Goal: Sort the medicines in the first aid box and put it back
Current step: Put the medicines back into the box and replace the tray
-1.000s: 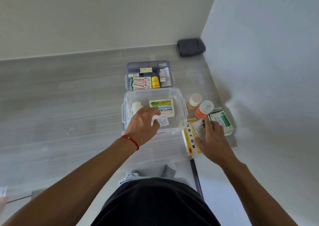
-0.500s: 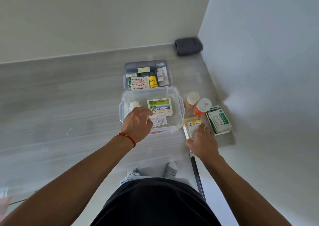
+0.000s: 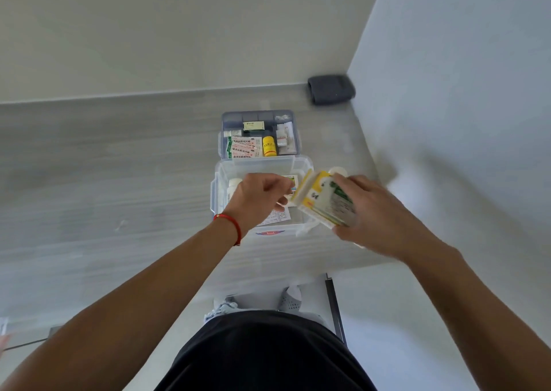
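Note:
A clear plastic first aid box (image 3: 219,182) stands open on the grey counter. Behind it sits its grey tray (image 3: 256,116) with red-and-white sachets, a yellow bottle (image 3: 269,146) and small packets. My right hand (image 3: 372,214) grips a stack of medicine boxes (image 3: 323,201), yellow and green-white, tilted over the box's right rim. My left hand (image 3: 258,199) hovers over the box with fingers curled, nothing visibly in it. A white bottle (image 3: 232,184) stands at the box's left side. A leaflet (image 3: 280,217) lies on its floor.
A dark grey folded cloth (image 3: 331,89) lies in the far corner against the right wall (image 3: 447,122). A white-capped bottle (image 3: 338,170) peeks out behind the held boxes. The counter's front edge runs just in front of my body, with my feet below.
My right hand has gathered the boxes off the counter at the right and lifted them left over the box's rim. My left hand stays over the box, slightly raised.

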